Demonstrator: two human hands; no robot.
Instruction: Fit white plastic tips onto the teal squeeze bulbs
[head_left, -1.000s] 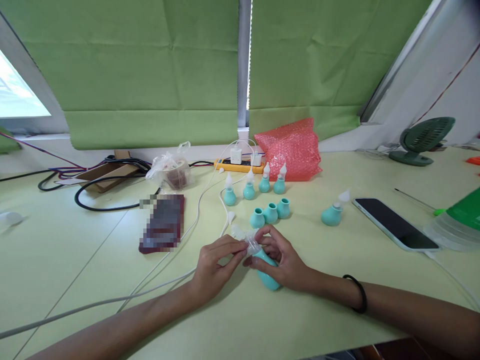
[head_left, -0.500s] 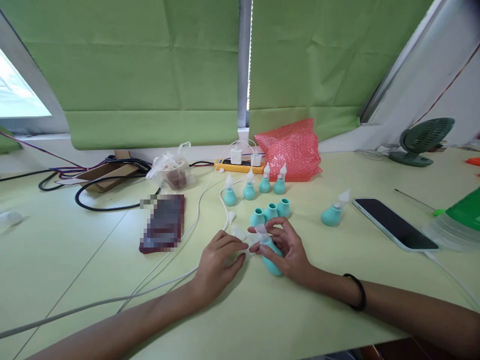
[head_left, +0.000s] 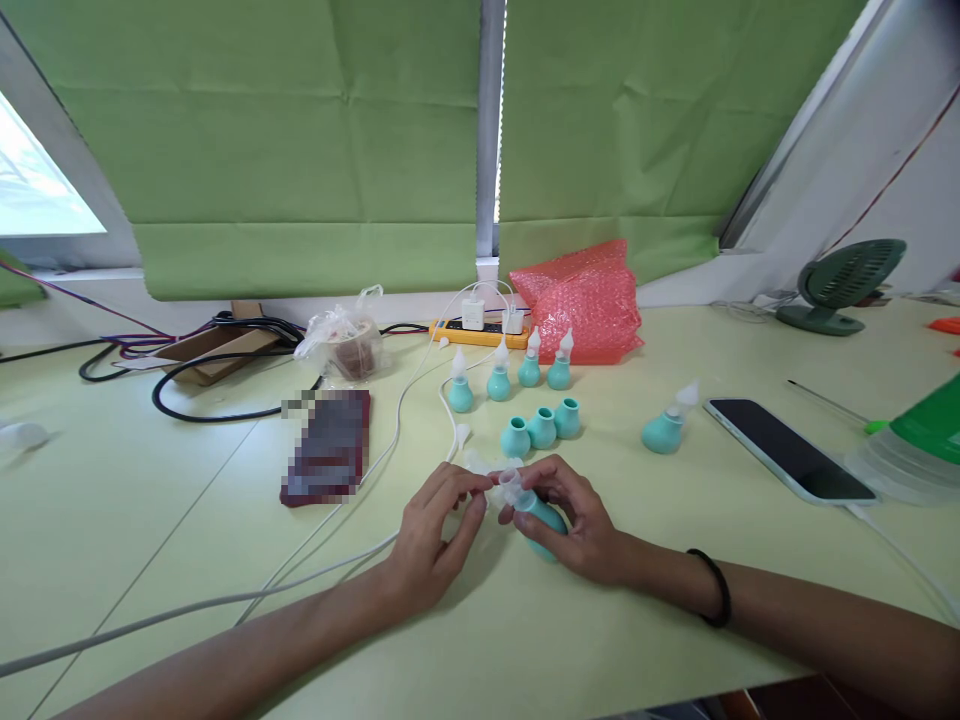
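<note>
My right hand is wrapped round a teal bulb, tilted with its neck toward the left. A clear plastic piece is at the bulb's neck, between my hands. My left hand has its thumb and fingertips close together beside that clear piece; what they pinch is too small to make out. Three open teal bulbs stand just behind my right hand. Farther back are several teal bulbs with clear tips, and one more tipped bulb leans at the right.
A red bubble-wrap bag and an orange power strip lie at the back. White cables cross the left side. A dark phone-like object is left, a phone right, and a fan far right.
My left fingertips have closed together near the clear piece. The bulb in my right hand has shifted slightly down, and the clear piece at its neck has tilted to the left.
</note>
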